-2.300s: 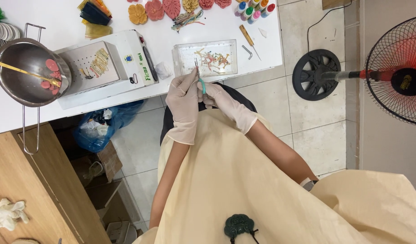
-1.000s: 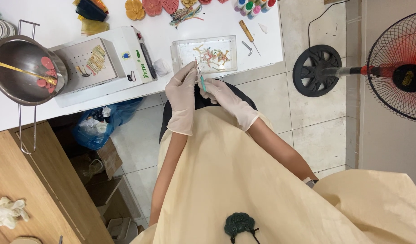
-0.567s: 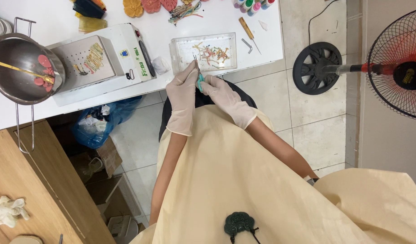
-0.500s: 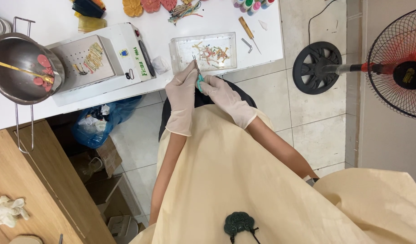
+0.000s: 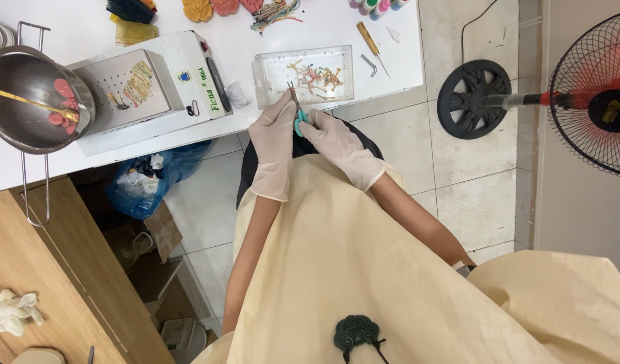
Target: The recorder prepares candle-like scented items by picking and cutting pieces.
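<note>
Both gloved hands meet at the near edge of the white table [image 5: 391,61], just in front of a clear tray [image 5: 266,71] that holds a scatter of small coloured strips [image 5: 315,73]. The right hand [image 5: 337,138] is closed around the teal handles of small scissors [image 5: 296,111], whose thin blades point up toward the tray; the left hand [image 5: 273,138] is curled in beside the blades, fingertips pinched together, though whatever it pinches is too small to make out. Judging by the pose, the step in hand is trimming or snipping a tiny piece held between the left fingertips, right over the tray's front rim. The next move would call for a steady left pinch, a short controlled closing of the blades, and keeping the work above the tray so that offcuts fall inside it. To the left sit a white box-shaped machine [image 5: 155,87] with more strips on its top and a metal pot [image 5: 27,101] holding pink pieces; an awl [image 5: 370,42] and a hex key [image 5: 369,65] lie right of the tray, well apart from the hands.
</note>
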